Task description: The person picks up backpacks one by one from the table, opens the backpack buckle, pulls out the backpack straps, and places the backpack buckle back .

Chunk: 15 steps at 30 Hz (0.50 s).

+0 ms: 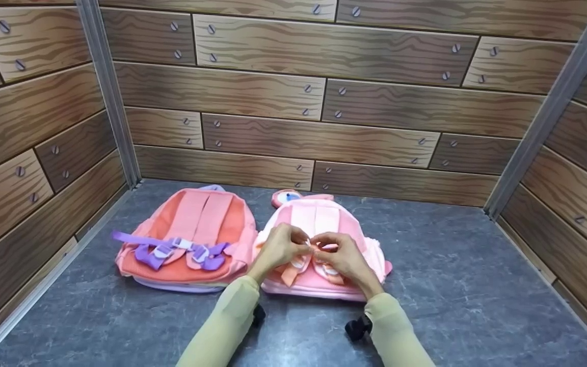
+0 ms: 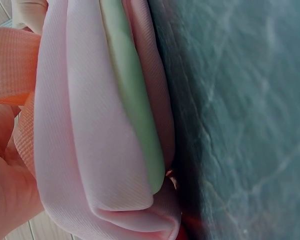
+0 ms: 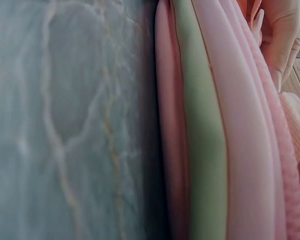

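Note:
A light pink backpack [image 1: 316, 216] lies with its strap side up on the grey surface. Orange webbing straps [image 1: 290, 275] with white strap adjusters [image 1: 330, 270] cross its lower half. Over the middle of this backpack my left hand [image 1: 279, 250] and right hand [image 1: 343, 256] meet, thumbs and fingertips pinching a small white buckle [image 1: 308, 243] from either side. The fingers hide most of the buckle, so I cannot tell whether its halves are joined. Orange webbing [image 2: 12, 65] shows beside the hand in the left wrist view.
To the left lies a coral backpack [image 1: 196, 214] with purple straps [image 1: 148, 255] and a white buckle [image 1: 183, 244] across it. A plush part with a blue eye [image 1: 288, 197] sticks out behind the pink backpack. Wood-patterned walls [image 1: 319, 132] enclose the grey marbled surface [image 1: 456, 285].

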Available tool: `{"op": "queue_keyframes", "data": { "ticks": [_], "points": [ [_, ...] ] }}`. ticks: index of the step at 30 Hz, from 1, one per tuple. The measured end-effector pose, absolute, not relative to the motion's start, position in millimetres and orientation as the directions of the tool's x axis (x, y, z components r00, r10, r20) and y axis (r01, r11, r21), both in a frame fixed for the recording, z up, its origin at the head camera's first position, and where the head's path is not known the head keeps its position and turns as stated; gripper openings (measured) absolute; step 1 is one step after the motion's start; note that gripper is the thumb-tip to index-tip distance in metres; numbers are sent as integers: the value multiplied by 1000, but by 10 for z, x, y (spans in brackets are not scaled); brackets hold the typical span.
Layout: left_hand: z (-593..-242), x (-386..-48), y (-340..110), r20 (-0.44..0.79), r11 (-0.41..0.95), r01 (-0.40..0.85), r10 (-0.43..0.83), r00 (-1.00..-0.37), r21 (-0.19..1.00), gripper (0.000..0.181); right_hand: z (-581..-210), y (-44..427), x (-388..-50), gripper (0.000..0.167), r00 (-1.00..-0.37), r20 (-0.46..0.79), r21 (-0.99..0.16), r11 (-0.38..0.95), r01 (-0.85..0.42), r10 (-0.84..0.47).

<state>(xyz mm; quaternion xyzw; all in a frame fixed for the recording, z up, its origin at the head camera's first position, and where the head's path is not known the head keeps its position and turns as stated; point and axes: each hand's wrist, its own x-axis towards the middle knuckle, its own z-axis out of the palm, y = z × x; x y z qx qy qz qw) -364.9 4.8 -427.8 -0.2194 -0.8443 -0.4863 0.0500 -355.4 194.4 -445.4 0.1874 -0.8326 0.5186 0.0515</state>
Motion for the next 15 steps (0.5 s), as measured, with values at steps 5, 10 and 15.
{"op": "queue_keyframes", "data": {
  "ticks": [5,10,15],
  "points": [
    [-4277,-3654,43,283,393,407,336,-898,825,22,-4468,1905,-3566,20,-918,315,-826,407,-391,-243],
    [-4287,-3659,28,256,356,382,352,-900,853,29,-4475,1896,-3577,27,-919,322,-826,407,-390,-226],
    [-4296,-3660,28,256,395,406,378,-889,825,32,-4426,1893,-3538,36,-928,309,-850,378,-368,-208]
  ]
}}
